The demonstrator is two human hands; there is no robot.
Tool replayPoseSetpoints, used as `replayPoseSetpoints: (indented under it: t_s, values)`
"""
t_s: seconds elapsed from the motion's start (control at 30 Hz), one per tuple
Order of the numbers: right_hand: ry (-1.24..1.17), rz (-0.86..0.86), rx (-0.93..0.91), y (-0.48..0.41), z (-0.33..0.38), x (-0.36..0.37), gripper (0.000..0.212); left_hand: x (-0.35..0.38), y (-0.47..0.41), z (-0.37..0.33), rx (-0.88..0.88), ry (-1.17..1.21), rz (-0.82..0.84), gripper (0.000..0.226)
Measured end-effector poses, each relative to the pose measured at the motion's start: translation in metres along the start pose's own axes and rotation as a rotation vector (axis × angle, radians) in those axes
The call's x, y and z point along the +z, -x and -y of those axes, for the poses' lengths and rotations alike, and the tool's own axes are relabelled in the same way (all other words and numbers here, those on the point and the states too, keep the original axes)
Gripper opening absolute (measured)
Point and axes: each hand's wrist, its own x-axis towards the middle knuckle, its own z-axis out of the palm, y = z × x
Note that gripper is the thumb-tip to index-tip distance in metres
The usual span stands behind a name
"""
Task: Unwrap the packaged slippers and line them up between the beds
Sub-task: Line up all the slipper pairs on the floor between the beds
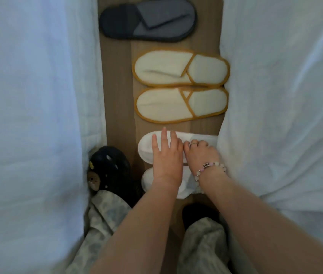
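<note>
Two white slippers lie side by side on the wooden floor between the beds, the far one point(146, 145) and the near one point(147, 179). My left hand point(166, 155) rests flat on the far white slipper with its fingers straight. My right hand point(201, 154), with a ring and a bead bracelet, curls its fingers on that slipper's heel end by the right bed. Beyond them lies a cream pair with orange trim, one slipper point(180, 67) behind the other point(181, 104). A dark grey slipper point(148, 19) lies at the far end.
White bedding hangs on the left point(34, 95) and on the right point(285, 95), leaving a narrow strip of wooden floor point(117, 86). My black clog with charms point(109, 167) stands at the left bed's edge, and my patterned trouser legs fill the bottom.
</note>
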Motion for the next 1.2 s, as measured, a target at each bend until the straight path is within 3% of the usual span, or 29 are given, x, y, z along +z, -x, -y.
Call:
replayPoseSetpoints:
  t_s: [0.27, 0.43, 0.7, 0.87, 1.0, 1.2]
  values:
    - [0.106, -0.159, 0.056, 0.069, -0.069, -0.203, 0.042, -0.198, 0.037, 0.055, -0.082, -0.068, -0.094, 0.072]
    - [0.119, -0.221, 0.151, 0.071, -0.108, -0.298, 0.041, -0.288, 0.015, 0.102, -0.133, -0.012, -0.176, 0.068]
    - [-0.028, -0.022, 0.151, -0.016, -0.099, -0.355, 0.046, -0.337, -0.088, 0.190, -0.098, 0.004, -0.100, 0.068]
    - [-0.299, 0.161, 0.325, -0.064, -0.088, -0.403, 0.056, -0.363, -0.141, 0.256, -0.051, -0.054, -0.041, 0.069]
    - [-0.391, 0.066, 0.362, -0.101, -0.102, -0.450, 0.074, -0.391, -0.175, 0.290, -0.069, -0.023, -0.072, 0.075]
    - [-0.219, -0.022, 0.366, -0.163, -0.152, -0.493, 0.086, -0.413, -0.230, 0.293, -0.065, 0.046, -0.066, 0.080]
